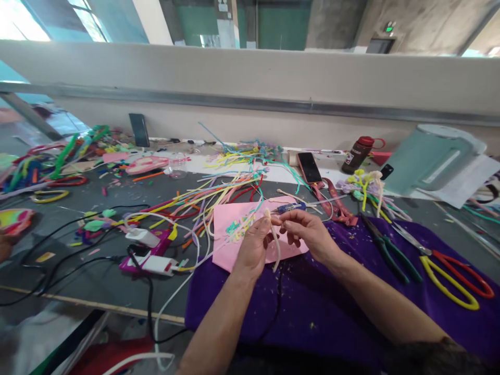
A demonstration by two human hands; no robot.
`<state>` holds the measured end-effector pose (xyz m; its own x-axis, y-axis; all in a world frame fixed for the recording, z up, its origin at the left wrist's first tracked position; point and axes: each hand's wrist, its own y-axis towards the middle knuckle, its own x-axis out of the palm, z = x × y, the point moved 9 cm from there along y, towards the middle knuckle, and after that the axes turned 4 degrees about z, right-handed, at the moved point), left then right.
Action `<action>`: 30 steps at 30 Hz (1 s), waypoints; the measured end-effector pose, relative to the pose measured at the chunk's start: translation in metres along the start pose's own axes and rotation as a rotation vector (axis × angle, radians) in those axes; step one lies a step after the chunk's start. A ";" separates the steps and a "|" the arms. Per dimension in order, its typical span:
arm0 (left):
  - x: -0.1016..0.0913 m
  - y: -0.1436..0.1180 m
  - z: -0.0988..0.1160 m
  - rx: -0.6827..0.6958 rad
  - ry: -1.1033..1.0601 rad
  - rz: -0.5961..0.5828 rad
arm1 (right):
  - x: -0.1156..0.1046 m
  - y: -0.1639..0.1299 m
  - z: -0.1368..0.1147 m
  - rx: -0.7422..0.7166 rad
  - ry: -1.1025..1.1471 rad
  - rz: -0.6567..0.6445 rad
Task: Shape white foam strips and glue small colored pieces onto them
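Head view, grip: left hand (253, 245) pinches a cream pipe cleaner (274, 245) near its top end, fingers closed round it, the rest of the stem hanging down and curving below the palm.
Right grip: right hand (308, 232) meets the left at the same stem, thumb and forefinger closed on or right at the upper end; exact contact is too small to tell.
Why held so: judged, both hands pinch close together so the soft wire can be bent or twisted at one spot; the free end dangles clear.
Where the stem is: in the air, just above the pink sheet (250, 229) and the purple cloth (332, 297), which probably catches the fluff scattered on it.
Under the hands: the pink sheet lies partly on the cloth, with a small bright fuzzy piece on it.
Behind the hands: blue-handled tool (291, 208) just beyond the fingertips; a loose heap of coloured pipe cleaners (219, 192) fans across the counter (97, 281), within reach.
Right side: green-handled pliers (386, 247) and red-and-yellow scissors (449, 268) lie on the cloth, near but apart from the right forearm.
Left side: glue gun (150, 255) with cables, well apart.
Far edge: phone (309, 167), red-capped bottle (357, 154), pale green kettle (427, 159) by the wall.
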<state>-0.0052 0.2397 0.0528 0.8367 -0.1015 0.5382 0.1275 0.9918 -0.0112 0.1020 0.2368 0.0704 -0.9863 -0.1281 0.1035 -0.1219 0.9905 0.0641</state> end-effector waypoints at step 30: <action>-0.003 0.000 -0.010 -0.125 0.100 0.018 | 0.012 -0.009 -0.004 -0.045 -0.153 0.002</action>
<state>-0.0026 0.2397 0.0424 0.8873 -0.0975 0.4509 0.1726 0.9766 -0.1285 0.0919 0.2261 0.0754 -0.9924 -0.1132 -0.0485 -0.1179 0.9871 0.1086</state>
